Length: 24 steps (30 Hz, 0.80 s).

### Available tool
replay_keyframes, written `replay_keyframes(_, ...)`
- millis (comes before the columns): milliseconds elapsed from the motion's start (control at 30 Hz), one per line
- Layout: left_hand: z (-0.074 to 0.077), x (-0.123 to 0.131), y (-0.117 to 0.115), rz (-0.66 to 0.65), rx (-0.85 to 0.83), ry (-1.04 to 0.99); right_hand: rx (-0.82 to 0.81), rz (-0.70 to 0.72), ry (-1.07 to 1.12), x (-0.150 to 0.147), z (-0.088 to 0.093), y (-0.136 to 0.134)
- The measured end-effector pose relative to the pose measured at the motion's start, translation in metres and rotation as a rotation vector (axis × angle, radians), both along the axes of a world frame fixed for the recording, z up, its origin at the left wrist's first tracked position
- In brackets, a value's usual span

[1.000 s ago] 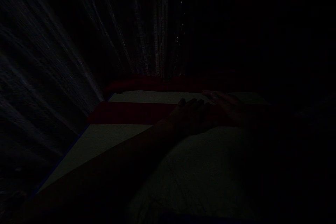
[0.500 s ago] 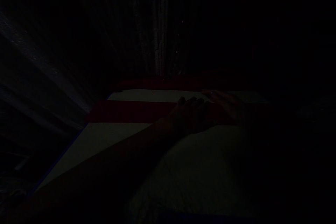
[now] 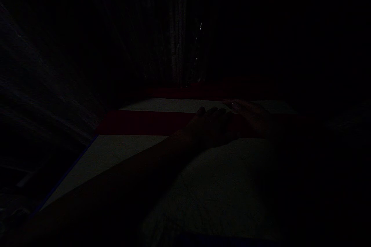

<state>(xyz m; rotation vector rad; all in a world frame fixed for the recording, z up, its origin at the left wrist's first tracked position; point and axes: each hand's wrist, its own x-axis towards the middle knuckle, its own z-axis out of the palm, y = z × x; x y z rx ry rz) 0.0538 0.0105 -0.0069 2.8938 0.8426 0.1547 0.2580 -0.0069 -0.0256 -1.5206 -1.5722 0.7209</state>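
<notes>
Left hand (image 3: 211, 127), centre, and right hand (image 3: 249, 114), right of centre, over red band (image 3: 145, 122); grips too dark to tell

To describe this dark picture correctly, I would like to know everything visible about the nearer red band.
The nearer red band looks flat, deep red and clothlike, with nearly straight edges. It runs across the view between two pale areas; its right end fades into darkness. The left hand and right hand cover part of it, perhaps resting there; contact is unclear. Whether sewn or printed cannot be seen.
</notes>
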Motion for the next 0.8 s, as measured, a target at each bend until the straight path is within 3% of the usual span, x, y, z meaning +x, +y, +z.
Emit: replay_keyframes(800,-0.0026,-0.0004,0.0009,-0.007,0.007,-0.004,-0.021,-0.007,-0.043,-0.0022,0.0039,-0.0030)
